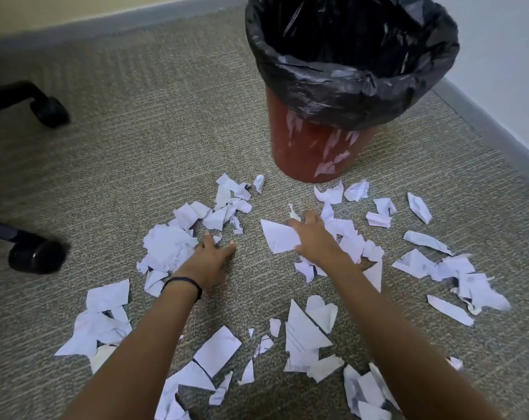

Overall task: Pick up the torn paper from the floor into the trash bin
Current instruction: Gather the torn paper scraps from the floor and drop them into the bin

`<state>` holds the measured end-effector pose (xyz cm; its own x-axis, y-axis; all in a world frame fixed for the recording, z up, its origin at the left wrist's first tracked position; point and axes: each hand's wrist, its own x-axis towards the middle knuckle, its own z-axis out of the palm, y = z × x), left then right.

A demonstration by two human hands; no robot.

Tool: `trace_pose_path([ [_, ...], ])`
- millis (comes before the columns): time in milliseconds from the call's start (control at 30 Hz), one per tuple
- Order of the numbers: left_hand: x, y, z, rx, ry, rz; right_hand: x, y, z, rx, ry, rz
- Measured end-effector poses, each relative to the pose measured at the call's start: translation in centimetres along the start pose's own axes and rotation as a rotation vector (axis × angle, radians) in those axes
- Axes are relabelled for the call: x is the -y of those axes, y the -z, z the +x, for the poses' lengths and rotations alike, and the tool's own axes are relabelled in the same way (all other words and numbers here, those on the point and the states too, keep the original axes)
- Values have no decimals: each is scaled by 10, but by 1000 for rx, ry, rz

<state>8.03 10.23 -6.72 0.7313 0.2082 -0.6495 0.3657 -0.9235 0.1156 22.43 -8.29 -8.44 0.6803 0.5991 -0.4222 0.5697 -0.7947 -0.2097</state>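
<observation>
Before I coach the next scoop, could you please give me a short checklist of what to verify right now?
1. Trash bin upright, mouth open: ok.
2. Black liner folded over the rim: ok.
3. Left hand gripping the crumpled wad: not ok; its spread fingers only lie at the wad's edge.
4. Right hand gripping the triangular piece: cannot tell; the hand covers its edge.
5. Carpet free of torn paper: not ok; pieces lie around both arms.
6. Chair caster clear of the paper: ok.
</observation>
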Motion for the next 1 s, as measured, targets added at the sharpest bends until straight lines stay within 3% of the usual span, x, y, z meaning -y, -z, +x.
trace_pose_path([
  [67,0,11,-3,-184,-63,80,5,-2,-10,-43,0,-78],
  [133,6,13,-5,-502,-138,121,4,-6,-19,-71,17,-140],
  [200,11,10,-4,-715,-47,163,-3,-9,-28,-67,35,-160],
  [233,15,7,-2,-694,56,128,-8,-12,-31,-55,37,-157],
  [300,28,-5,2,-476,258,-56,-17,-16,-38,-25,51,-165],
  [367,42,-17,2,-295,312,-176,-25,-19,-44,3,61,-137],
  [500,41,-26,-12,-445,276,-207,-37,-18,-59,88,4,53],
  [633,32,-22,-21,-546,196,-246,-43,-10,-74,39,-32,211],
  [867,-22,17,-44,-551,-8,-808,-32,37,-103,-83,-20,305],
  [1000,-65,65,-67,-451,-197,-1209,-17,82,-130,-264,75,456],
])
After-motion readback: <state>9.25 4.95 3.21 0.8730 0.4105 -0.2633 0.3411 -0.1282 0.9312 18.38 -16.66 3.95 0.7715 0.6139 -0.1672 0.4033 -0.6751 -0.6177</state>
